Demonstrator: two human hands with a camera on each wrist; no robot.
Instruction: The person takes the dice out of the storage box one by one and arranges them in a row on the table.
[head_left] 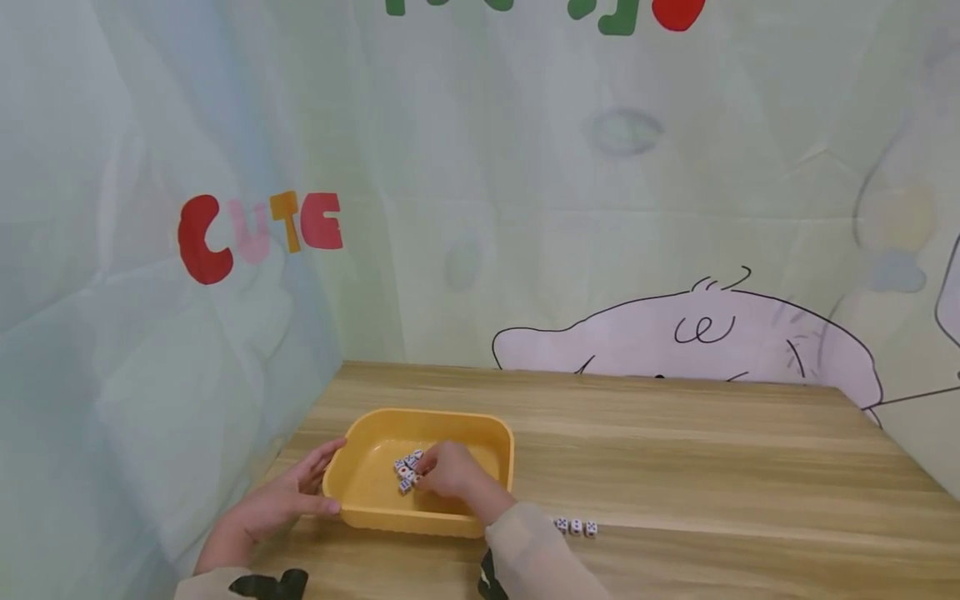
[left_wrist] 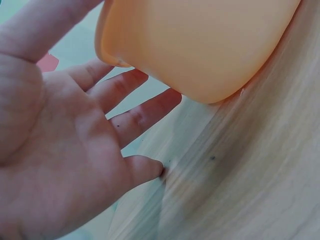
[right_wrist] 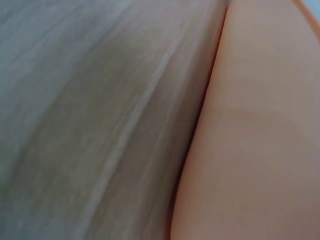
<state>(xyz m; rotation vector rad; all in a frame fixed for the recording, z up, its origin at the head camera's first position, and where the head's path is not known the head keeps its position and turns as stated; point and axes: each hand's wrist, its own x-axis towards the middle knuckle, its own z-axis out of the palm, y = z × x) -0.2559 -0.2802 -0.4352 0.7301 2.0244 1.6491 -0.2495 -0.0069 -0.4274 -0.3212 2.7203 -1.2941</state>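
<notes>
A yellow plastic tray [head_left: 420, 522] with rounded corners and raised sides stands on the wooden table. My left hand [head_left: 281, 502] holds its left end, thumb near the front corner and fingers along the side; in the left wrist view, fingertips touch the tray's outer wall [left_wrist: 200, 45]. Small white dice [head_left: 406, 471] lie in a cluster on the tray floor. My right hand [head_left: 453, 473] reaches over the front rim into the tray and pinches a die at the cluster's right edge, its fingertips partly hidden. In the right wrist view only the tray's side [right_wrist: 250, 130] and the table show.
Several dice [head_left: 576, 527] stand in a row on the table right of the tray, partly covered by the right sleeve [head_left: 543, 554]. The wooden table [head_left: 712, 475] extends to the right. A printed cloth [head_left: 465, 208] hangs behind and at the left.
</notes>
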